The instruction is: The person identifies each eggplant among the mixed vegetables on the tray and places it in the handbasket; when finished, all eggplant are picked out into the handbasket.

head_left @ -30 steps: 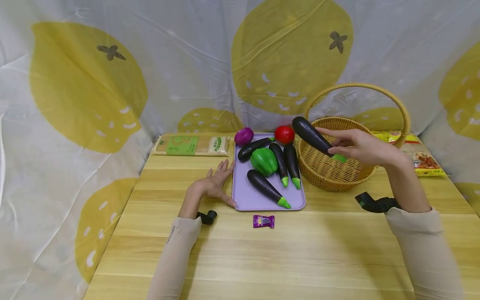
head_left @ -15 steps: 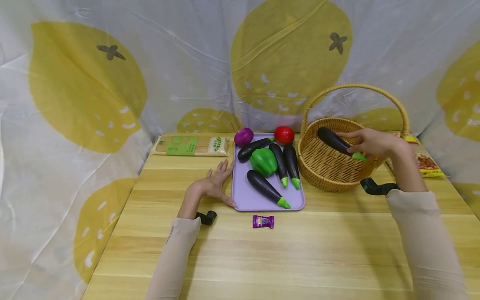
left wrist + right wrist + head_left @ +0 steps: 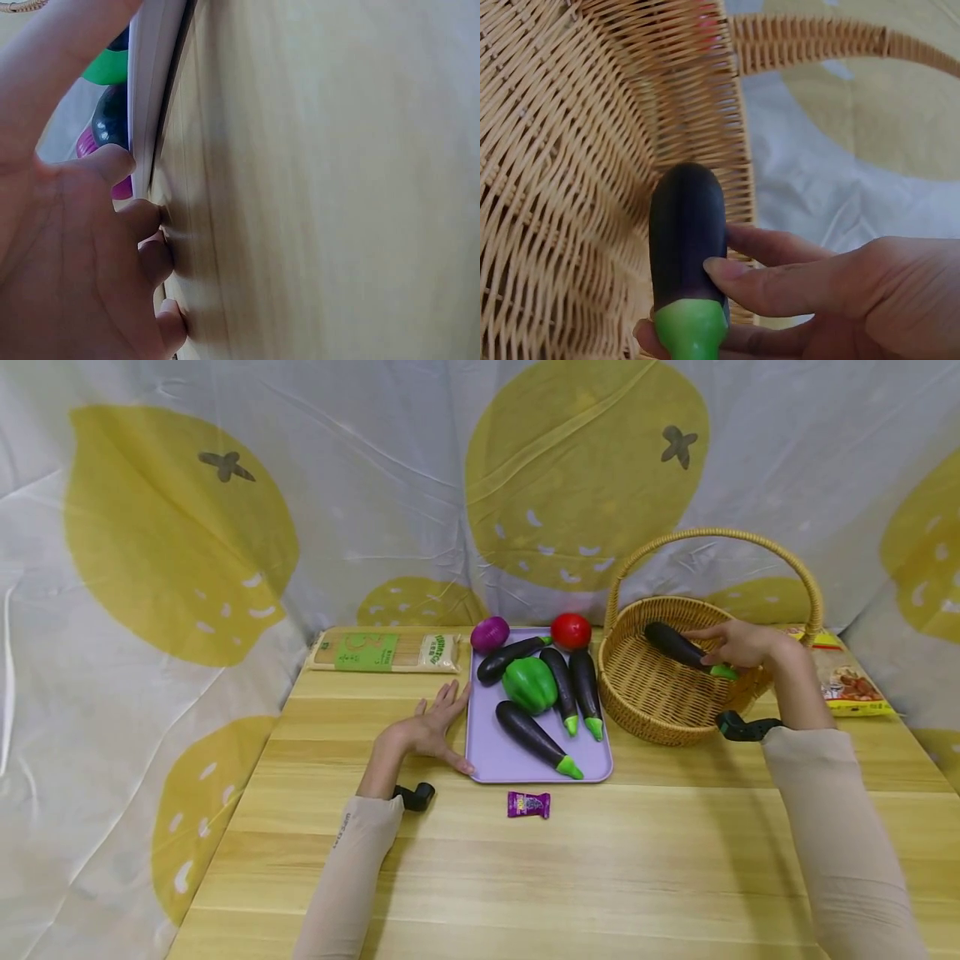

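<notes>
My right hand (image 3: 744, 643) pinches a dark eggplant (image 3: 672, 643) with a green stem end, inside the wicker basket (image 3: 637, 697) at the right. In the right wrist view, thumb and fingers grip the eggplant (image 3: 688, 232) near its green cap, by the basket's woven wall. My left hand (image 3: 427, 732) rests on the table with fingers spread, touching the left edge of the lilac tray (image 3: 487, 764). On that tray lie several eggplants (image 3: 531, 735), a green bell pepper (image 3: 530, 685), a purple onion (image 3: 490, 633) and a red tomato (image 3: 571, 631).
A noodle packet (image 3: 384, 650) lies left of the tray at the back. A purple wrapped candy (image 3: 528, 804) sits in front of the tray. Behind the basket, to the right, lies a yellow-and-red food bag (image 3: 851, 681). The basket's tall handle (image 3: 712, 532) arches over its opening.
My right hand has carried the eggplant rightward and down from above the basket's left rim into the basket. The left hand and the tray's contents stay put.
</notes>
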`<state>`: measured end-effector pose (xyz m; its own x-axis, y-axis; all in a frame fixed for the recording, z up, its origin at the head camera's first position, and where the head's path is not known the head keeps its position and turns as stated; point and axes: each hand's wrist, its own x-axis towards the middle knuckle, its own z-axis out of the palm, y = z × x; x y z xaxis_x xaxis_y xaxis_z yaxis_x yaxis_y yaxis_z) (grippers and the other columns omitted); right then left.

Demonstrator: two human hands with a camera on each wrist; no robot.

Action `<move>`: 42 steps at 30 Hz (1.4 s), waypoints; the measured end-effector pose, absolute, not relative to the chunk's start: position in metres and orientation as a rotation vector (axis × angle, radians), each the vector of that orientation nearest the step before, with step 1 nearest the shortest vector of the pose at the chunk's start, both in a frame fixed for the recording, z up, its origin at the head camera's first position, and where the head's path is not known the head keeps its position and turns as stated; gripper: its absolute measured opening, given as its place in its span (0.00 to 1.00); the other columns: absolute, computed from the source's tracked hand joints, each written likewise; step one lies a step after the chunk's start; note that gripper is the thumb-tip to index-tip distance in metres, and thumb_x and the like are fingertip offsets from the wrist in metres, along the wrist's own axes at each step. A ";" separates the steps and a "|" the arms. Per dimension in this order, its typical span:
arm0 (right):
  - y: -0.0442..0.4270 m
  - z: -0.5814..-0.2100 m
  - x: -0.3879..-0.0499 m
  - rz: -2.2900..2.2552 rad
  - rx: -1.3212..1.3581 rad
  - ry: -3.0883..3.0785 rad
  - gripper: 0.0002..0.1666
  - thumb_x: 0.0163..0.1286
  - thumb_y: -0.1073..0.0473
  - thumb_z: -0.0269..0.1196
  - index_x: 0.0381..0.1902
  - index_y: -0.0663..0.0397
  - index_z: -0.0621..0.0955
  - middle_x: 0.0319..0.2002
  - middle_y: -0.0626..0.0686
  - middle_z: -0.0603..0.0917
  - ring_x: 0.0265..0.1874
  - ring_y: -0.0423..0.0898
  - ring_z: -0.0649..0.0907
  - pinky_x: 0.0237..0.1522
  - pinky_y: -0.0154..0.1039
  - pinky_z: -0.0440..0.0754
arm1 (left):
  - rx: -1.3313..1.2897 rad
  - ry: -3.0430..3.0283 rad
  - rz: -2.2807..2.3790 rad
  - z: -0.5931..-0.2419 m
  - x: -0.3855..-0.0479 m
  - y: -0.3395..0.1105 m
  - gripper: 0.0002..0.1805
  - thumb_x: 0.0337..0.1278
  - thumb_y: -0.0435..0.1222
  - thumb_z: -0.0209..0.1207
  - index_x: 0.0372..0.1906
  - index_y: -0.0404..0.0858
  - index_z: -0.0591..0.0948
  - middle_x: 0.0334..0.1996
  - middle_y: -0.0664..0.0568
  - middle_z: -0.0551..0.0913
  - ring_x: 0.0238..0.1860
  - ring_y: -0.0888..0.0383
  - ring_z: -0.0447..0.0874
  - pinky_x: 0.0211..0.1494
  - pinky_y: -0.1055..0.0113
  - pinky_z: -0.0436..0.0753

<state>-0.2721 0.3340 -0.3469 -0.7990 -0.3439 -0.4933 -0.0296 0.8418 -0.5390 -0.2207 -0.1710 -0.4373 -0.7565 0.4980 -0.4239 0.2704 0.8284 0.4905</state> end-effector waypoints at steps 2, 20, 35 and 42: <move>0.336 -0.351 -0.274 -0.709 -0.253 2.424 0.37 0.81 0.65 0.54 0.80 0.68 0.54 0.13 0.43 0.65 0.13 0.38 0.63 0.21 0.33 0.67 | 0.560 2.452 0.544 -0.437 -0.220 -0.171 0.80 0.40 0.56 0.80 0.84 0.46 0.31 0.84 0.42 0.24 0.85 0.46 0.18 0.85 0.40 0.27; 0.337 -0.366 -0.286 -0.714 -0.160 2.547 0.36 0.76 0.65 0.59 0.77 0.67 0.61 0.67 0.86 0.62 0.14 0.39 0.65 0.24 0.37 0.72 | 0.548 2.449 0.556 -0.438 -0.220 -0.172 0.80 0.40 0.57 0.80 0.84 0.47 0.30 0.84 0.43 0.23 0.85 0.46 0.18 0.85 0.40 0.26; 0.337 -0.370 -0.289 -0.760 -0.001 2.471 0.37 0.77 0.63 0.59 0.78 0.66 0.60 0.17 0.48 0.70 0.15 0.38 0.65 0.25 0.37 0.74 | 0.566 2.458 0.547 -0.438 -0.219 -0.172 0.80 0.41 0.57 0.80 0.84 0.47 0.30 0.84 0.42 0.23 0.85 0.45 0.18 0.85 0.39 0.27; 0.337 -0.367 -0.287 -0.676 -0.125 2.593 0.37 0.76 0.62 0.61 0.76 0.69 0.62 0.43 0.75 0.80 0.19 0.45 0.70 0.27 0.37 0.72 | 0.564 2.458 0.547 -0.438 -0.219 -0.172 0.80 0.41 0.57 0.80 0.84 0.46 0.30 0.84 0.42 0.23 0.85 0.45 0.19 0.85 0.39 0.27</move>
